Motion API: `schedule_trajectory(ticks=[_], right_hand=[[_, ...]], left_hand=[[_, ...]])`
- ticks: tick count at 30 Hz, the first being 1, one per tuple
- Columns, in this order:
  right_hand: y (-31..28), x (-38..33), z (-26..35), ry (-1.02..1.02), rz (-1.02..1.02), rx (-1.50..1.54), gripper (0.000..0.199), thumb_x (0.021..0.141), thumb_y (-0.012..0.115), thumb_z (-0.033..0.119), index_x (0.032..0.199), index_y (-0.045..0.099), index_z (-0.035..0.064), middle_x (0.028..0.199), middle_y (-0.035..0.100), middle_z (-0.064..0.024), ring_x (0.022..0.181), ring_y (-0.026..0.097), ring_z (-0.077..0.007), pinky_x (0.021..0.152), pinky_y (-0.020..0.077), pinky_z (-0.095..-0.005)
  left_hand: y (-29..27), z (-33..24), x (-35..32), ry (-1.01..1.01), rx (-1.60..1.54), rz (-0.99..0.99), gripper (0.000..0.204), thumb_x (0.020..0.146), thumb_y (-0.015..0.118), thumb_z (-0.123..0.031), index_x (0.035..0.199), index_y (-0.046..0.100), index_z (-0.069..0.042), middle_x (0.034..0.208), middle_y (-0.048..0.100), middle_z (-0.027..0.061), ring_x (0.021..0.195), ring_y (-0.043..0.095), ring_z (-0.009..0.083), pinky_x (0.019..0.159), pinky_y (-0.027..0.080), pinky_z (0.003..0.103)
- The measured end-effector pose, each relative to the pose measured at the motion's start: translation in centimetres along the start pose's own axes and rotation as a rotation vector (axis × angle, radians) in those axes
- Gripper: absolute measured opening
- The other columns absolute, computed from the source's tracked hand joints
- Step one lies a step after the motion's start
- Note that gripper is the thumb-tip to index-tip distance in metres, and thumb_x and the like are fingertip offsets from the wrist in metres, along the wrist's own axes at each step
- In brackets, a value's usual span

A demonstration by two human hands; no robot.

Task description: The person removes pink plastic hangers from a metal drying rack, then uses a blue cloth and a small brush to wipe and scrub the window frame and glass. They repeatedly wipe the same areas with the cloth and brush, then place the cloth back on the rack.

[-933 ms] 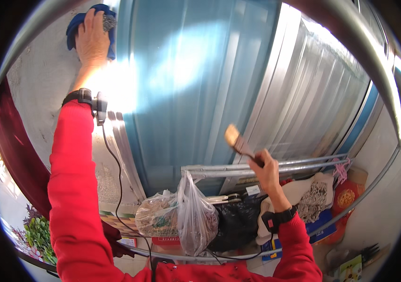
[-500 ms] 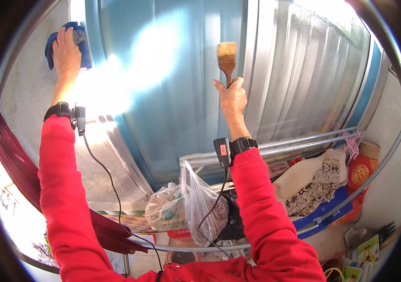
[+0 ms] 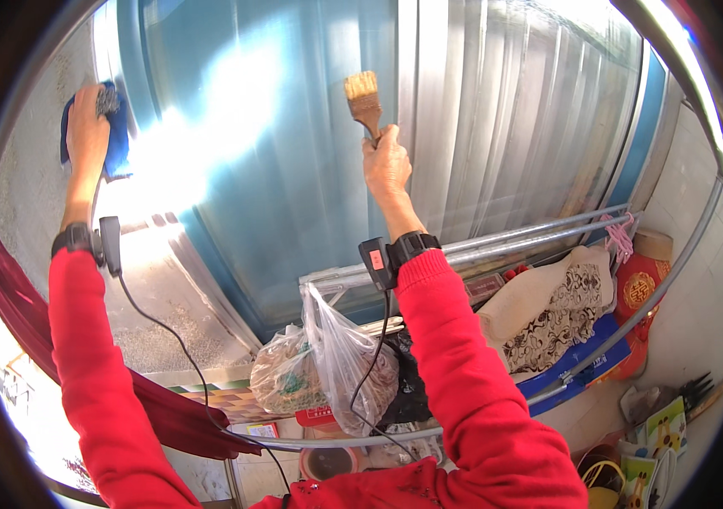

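At the upper left, my left hand (image 3: 87, 127) is closed over a blue cloth (image 3: 119, 140) and a grey wiry scouring pad (image 3: 108, 102). Cloth and hand are up against the rough wall beside the blue window frame; whether they press on it I cannot tell. My right hand (image 3: 388, 165) grips the brown handle of a flat paintbrush (image 3: 365, 102), its pale bristles pointing up and tilted left. The brush is in front of the window glass (image 3: 310, 187), near the pale upright frame; contact cannot be made out.
Metal rails (image 3: 480, 250) run below the window. Plastic bags (image 3: 348, 360) hang at the middle, and a patterned cloth (image 3: 569, 310) lies to the right by a red container (image 3: 639, 284). A curved grey pipe (image 3: 675, 288) sweeps around. Cables (image 3: 183, 339) trail from both wrists.
My left hand has slid down along the wall edge with the cloth. The paintbrush has tipped from upright toward the left. The whole view has shifted slightly.
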State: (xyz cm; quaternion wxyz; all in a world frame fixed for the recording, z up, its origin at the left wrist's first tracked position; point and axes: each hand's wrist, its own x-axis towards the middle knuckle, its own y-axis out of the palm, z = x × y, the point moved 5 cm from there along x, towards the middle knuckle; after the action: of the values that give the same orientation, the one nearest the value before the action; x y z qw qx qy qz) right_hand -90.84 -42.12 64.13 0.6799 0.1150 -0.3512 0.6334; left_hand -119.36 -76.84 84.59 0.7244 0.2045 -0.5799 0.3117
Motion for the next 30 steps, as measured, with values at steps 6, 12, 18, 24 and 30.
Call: schedule_trajectory(ticks=[6,12,18,24,30], right_hand=[[-0.4,0.0,-0.1,-0.055,0.015,-0.042,0.021,0.086,0.055,0.018,0.100,0.040,0.0101,0.075,0.064,-0.0197,0.074,0.062,-0.0431,0.066,0.0463,-0.0535],[-2.0,-1.1,-1.1,-0.022,0.259,0.408,0.015,0.087,0.055,0.021,0.092,0.048,0.0082,0.070,0.062,-0.0129,0.060,0.062,-0.0264,0.060,0.0481,-0.0406],[-1.5,-10.5,1.6,-0.166,0.726,0.463,0.020,0.088,0.060,0.022,0.095,0.055,0.0047,0.063,0.060,-0.0084,0.052,0.059,-0.0184,0.051,0.0476,-0.0328],[-1.4,-19.1,1.5,-0.289,0.654,0.051,0.018,0.086,0.054,0.014,0.098,0.046,0.0023,0.072,0.061,-0.0272,0.071,0.059,-0.0479,0.063,0.0455,-0.0557],[-2.5,-21.8,0.6,-0.305,0.676,-0.027,0.022,0.084,0.052,0.012,0.100,0.040,0.0034,0.071,0.061,-0.0265,0.069,0.059,-0.0480,0.063,0.0461,-0.0560]], left_hand=[[0.8,-0.8,-6.1,-0.103,-0.484,0.104,0.038,0.074,0.051,0.004,0.112,0.055,-0.003,0.109,0.058,0.0135,0.107,0.057,0.0286,0.097,0.042,0.033],[1.5,-4.5,-15.5,-0.855,-0.705,0.714,0.025,0.075,0.069,-0.017,0.091,0.064,0.003,0.071,0.064,0.0067,0.058,0.057,0.0123,0.052,0.046,0.029],[-4.3,-18.2,-17.5,-0.585,-1.377,0.810,0.033,0.083,0.065,-0.018,0.112,0.063,-0.002,0.098,0.064,0.0046,0.087,0.057,0.0100,0.077,0.047,0.025],[-5.7,-25.8,-22.0,-0.888,-1.730,1.087,0.058,0.081,0.073,-0.038,0.123,0.056,0.000,0.110,0.061,0.0042,0.103,0.054,0.0138,0.094,0.041,0.029],[-6.5,-28.7,-25.0,-1.038,-1.851,1.013,0.045,0.080,0.075,-0.026,0.115,0.059,-0.002,0.102,0.062,0.0022,0.094,0.058,0.0102,0.085,0.045,0.025]])
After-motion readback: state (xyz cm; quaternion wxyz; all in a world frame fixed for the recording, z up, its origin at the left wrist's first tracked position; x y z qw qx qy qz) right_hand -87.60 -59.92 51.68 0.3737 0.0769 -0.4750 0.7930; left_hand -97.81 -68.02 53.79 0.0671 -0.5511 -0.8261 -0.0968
